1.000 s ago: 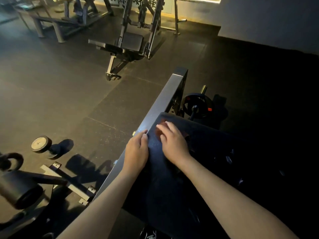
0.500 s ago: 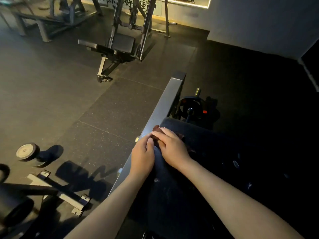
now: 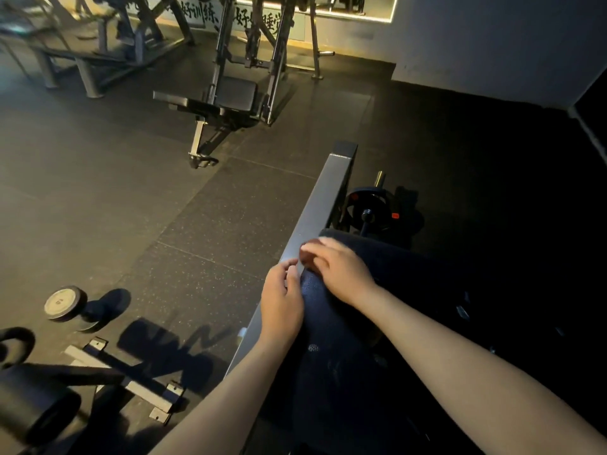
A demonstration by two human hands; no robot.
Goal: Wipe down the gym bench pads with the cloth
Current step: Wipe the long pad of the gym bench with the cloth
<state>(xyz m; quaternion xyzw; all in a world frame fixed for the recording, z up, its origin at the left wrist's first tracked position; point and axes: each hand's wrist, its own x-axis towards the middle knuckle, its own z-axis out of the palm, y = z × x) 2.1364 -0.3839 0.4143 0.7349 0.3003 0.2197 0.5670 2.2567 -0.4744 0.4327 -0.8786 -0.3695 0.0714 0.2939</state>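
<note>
A dark padded bench pad point(image 3: 331, 323) runs from the bottom centre up to mid-frame, alongside a grey metal beam point(image 3: 323, 198). My right hand point(image 3: 338, 272) lies on the pad's upper left corner, fingers curled over a small reddish-brown cloth point(image 3: 307, 254) that mostly hides beneath them. My left hand point(image 3: 283, 302) is at the pad's left edge beside the beam, its fingers and thumb curled round that edge just below the cloth. The pad's right side is lost in darkness.
A weight plate on a peg point(image 3: 371, 208) sits just beyond the pad. A dumbbell point(image 3: 65, 303) and a machine's foot bracket point(image 3: 131, 385) lie on the rubber floor at left. Another bench machine point(image 3: 230, 100) stands further back.
Both hands have slid up and left toward the pad's corner. The right hand's fingers went from lying flat to curled over the cloth, and the left hand's fingers curled in too.
</note>
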